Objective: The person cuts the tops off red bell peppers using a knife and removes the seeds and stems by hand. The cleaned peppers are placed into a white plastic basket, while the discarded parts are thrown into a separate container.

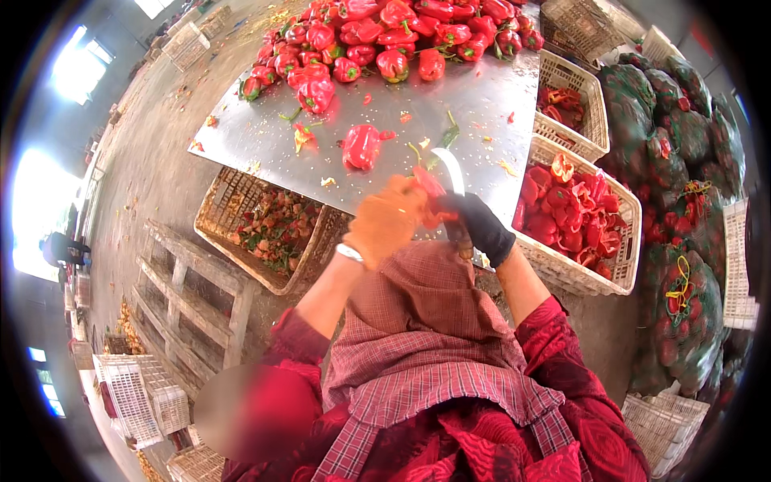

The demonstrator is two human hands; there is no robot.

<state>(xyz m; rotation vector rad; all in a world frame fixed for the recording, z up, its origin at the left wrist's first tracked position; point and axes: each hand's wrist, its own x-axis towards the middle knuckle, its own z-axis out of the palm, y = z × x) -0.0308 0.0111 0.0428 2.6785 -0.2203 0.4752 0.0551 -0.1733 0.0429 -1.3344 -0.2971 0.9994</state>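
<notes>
My left hand (388,217), in an orange glove, grips a red bell pepper (429,196) over the table's near edge. It is blurred, so I cannot tell whether the pepper is whole or cut. My right hand (482,226), in a black glove, holds a curved knife (452,169) whose blade points up and away from me. The knife's handle end shows below the glove, and this hand is against the pepper's right side. Just beyond my hands, one more red bell pepper (360,147) lies on the metal tabletop (415,123).
Red bell peppers (391,33) are heaped at the table's far end. A crate of pepper pieces (572,217) stands to the right, another crate (572,129) behind it. Filled net bags (686,301) line the far right. Left are a crate of trimmings (277,229) and a wooden pallet (193,295).
</notes>
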